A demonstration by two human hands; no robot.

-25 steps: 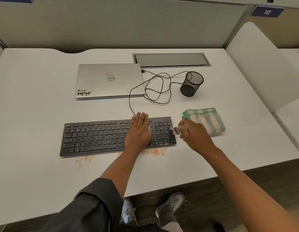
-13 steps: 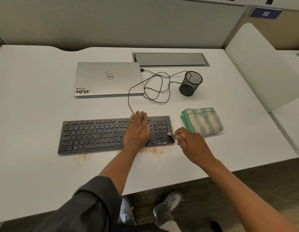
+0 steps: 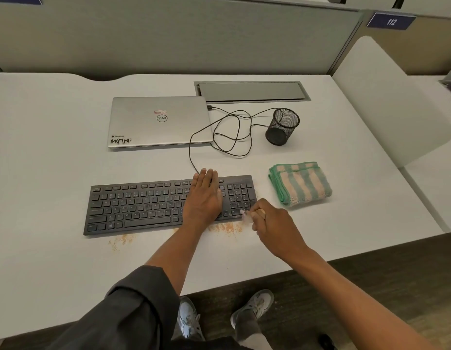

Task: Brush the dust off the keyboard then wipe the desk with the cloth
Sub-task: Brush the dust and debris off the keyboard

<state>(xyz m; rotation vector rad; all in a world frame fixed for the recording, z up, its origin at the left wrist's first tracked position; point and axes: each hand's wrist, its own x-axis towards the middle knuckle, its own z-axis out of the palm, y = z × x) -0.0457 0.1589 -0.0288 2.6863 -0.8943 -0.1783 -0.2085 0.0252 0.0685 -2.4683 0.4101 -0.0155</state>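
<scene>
I am in the brushing step. My left hand [image 3: 203,198] lies flat on the keyboard [image 3: 153,204], fingers straight and pressing down near the right of the main keys to keep it from sliding. My right hand [image 3: 275,226] is curled round a small brush [image 3: 247,215], whose pale bristles touch the keyboard's near right corner, below the number pad; the handle is mostly hidden in my grip. Orange-brown dust [image 3: 225,227] lies on the tabletop [image 3: 55,173] just in front of the keyboard, with a second patch [image 3: 122,240] toward its left end.

I judge the brushing to be nearly done at this end, though I cannot tell how much dust remains between the keys. The striped cloth [image 3: 300,183] sits folded just right of the keyboard, untouched. Next I would need to finish sweeping the corner, put the brush down, take up the cloth and wipe both patches, probably lifting or shifting the keyboard to reach beneath its front edge.
</scene>
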